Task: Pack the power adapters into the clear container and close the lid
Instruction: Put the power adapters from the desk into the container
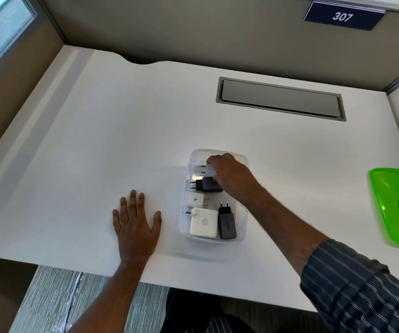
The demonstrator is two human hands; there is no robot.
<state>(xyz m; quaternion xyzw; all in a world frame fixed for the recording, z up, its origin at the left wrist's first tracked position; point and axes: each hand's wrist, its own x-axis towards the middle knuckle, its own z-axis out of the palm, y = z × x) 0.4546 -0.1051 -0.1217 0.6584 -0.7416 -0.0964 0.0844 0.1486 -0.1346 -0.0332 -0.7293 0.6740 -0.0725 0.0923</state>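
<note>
A person leans over a white counter [97,145] with both hands out. The left hand [134,224] lies flat on the counter, palm down and fingers spread straight, holding nothing; it sits just to the left of the clear container [241,234].

The container stands open near the middle of the counter, its long side running away from the person. Inside it, at the near end, a large white square adapter [203,225] lies beside a black adapter [227,223] whose pins point away from the person. Beyond the square one is a small white adapter [195,200], pins pointing right. Further on lies another black adapter [208,185], pins pointing left.

The right hand [231,177] reaches into the far end of the container, its fingers curled round a white adapter [209,169] whose pins point left. Whether that adapter rests on the container floor cannot be told.

The green lid [398,207] lies on the counter well to the right of the container, apart from it and partly cut off by the frame edge.

A grey hatch [280,98] is set into the counter further back, and a blue sign reading 307 [342,16] hangs on the partition behind.
</note>
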